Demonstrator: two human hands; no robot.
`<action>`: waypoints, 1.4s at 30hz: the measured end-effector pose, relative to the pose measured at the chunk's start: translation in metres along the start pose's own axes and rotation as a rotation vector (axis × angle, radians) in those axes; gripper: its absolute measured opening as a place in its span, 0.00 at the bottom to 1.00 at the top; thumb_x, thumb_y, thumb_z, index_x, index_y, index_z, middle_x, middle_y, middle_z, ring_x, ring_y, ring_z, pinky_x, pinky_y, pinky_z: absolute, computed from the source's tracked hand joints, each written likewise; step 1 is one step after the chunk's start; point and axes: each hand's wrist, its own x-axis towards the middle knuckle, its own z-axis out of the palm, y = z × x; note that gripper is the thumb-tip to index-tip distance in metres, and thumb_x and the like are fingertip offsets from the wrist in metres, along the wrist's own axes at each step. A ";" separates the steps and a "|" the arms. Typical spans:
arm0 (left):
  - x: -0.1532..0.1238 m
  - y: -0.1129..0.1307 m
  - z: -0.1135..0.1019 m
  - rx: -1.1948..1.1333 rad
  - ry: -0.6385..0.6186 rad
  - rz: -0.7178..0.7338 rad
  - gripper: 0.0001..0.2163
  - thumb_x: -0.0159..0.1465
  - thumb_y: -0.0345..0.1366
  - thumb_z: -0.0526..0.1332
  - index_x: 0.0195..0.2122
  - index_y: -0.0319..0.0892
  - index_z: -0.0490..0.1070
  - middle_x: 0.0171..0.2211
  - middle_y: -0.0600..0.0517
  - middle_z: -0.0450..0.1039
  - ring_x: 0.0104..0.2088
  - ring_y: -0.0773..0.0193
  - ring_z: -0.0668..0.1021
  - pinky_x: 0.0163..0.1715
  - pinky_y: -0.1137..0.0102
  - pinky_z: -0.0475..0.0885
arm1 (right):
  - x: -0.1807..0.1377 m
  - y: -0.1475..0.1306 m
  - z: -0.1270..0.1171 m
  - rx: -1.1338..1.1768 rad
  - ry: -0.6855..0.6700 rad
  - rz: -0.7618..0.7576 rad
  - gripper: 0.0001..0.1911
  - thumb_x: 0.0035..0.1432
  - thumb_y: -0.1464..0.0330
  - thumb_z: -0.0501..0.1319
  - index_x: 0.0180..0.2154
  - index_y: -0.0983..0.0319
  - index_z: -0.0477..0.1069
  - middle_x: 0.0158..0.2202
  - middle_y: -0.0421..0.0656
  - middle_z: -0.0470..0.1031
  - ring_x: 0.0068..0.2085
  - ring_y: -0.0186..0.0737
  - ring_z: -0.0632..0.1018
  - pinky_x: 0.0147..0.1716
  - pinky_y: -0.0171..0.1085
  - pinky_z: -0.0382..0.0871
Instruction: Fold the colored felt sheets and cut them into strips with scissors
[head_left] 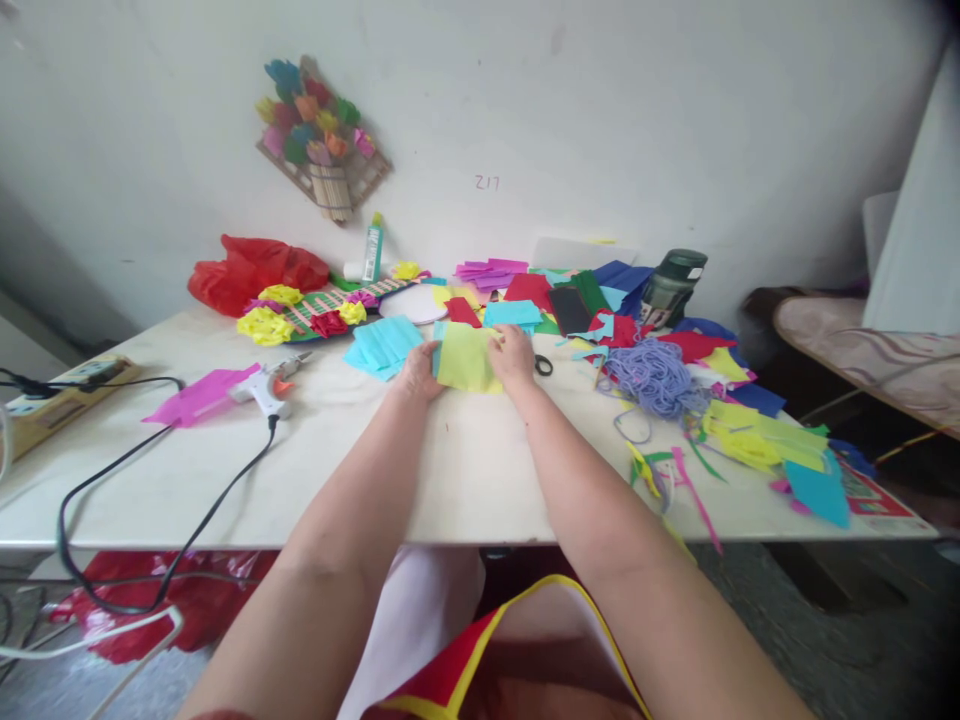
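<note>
My left hand (421, 371) grips the left edge of a pale yellow sheet of crepe paper (466, 360), and a strip of light blue shows behind that edge. At the sheet's upper right corner, my right hand (513, 356) has its fingers closed on the paper. Folded light blue crepe paper (384, 347) lies just left of my left hand, and another light blue piece (512, 314) sits behind my right hand. Beside the right hand are black scissor handles (543, 366); the blades are hidden.
A glue gun (264, 390) on a black cord lies left, near a power strip (71, 400). Paper flowers decorate a green board (315, 312) at the back. To the right are a tangle of purple yarn (656, 377), paper scraps (757, 437) and a dark bottle (673, 288).
</note>
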 end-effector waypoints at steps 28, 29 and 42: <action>-0.005 0.000 0.004 0.015 -0.012 0.019 0.19 0.62 0.35 0.46 0.50 0.34 0.67 0.32 0.43 0.77 0.38 0.54 0.79 0.44 0.61 0.72 | 0.009 0.022 -0.004 0.147 -0.081 0.243 0.09 0.48 0.63 0.55 0.21 0.60 0.65 0.22 0.37 0.68 0.27 0.36 0.68 0.29 0.33 0.61; -0.006 0.000 0.003 0.010 -0.033 0.024 0.19 0.64 0.37 0.45 0.50 0.34 0.67 0.32 0.43 0.77 0.39 0.54 0.79 0.44 0.61 0.71 | 0.009 0.022 -0.004 0.142 -0.078 0.246 0.09 0.49 0.63 0.55 0.21 0.60 0.65 0.22 0.38 0.68 0.28 0.36 0.69 0.30 0.34 0.61; -0.003 -0.005 0.003 0.202 0.072 0.048 0.15 0.64 0.27 0.50 0.51 0.35 0.65 0.38 0.45 0.77 0.44 0.58 0.77 0.48 0.64 0.70 | 0.013 0.022 0.003 0.259 -0.020 0.287 0.10 0.49 0.61 0.57 0.27 0.61 0.72 0.28 0.42 0.74 0.33 0.40 0.73 0.36 0.37 0.64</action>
